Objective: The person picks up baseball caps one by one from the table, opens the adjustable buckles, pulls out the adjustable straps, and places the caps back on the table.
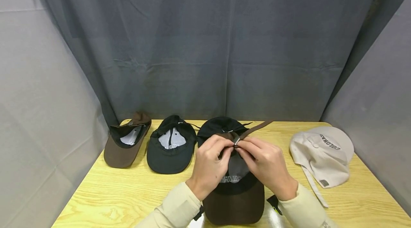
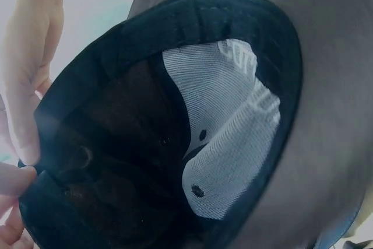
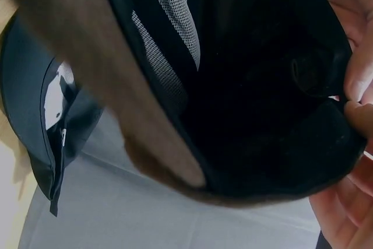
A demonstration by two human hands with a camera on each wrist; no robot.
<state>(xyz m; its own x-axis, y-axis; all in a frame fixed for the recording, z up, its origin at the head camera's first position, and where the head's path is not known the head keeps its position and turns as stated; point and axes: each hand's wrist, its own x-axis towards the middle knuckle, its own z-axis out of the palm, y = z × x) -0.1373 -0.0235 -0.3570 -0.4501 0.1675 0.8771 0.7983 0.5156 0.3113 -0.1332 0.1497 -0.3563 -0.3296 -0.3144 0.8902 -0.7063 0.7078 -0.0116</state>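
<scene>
A brown-brimmed cap (image 1: 236, 196) with a dark crown lies upside down at the near table edge, its brown strap (image 1: 255, 129) running up and right from a small metal buckle (image 1: 236, 141). My left hand (image 1: 210, 163) and right hand (image 1: 263, 165) meet at that buckle, fingertips pinching the strap and the cap's back rim. In the left wrist view the cap's inside (image 2: 192, 138) shows white mesh, with the left hand's fingers (image 2: 23, 115) on its rim. The right wrist view shows the dark crown (image 3: 262, 86) and the right hand's fingers (image 3: 355, 115) pinching the rim.
Three more caps lie on the yellow wooden table (image 1: 96, 192): a brown-brimmed one (image 1: 126, 145) at far left, a black one (image 1: 171, 145) beside it, and a beige one (image 1: 324, 155) at right. Another black cap (image 1: 218, 126) sits just behind my hands. Grey cloth walls surround the table.
</scene>
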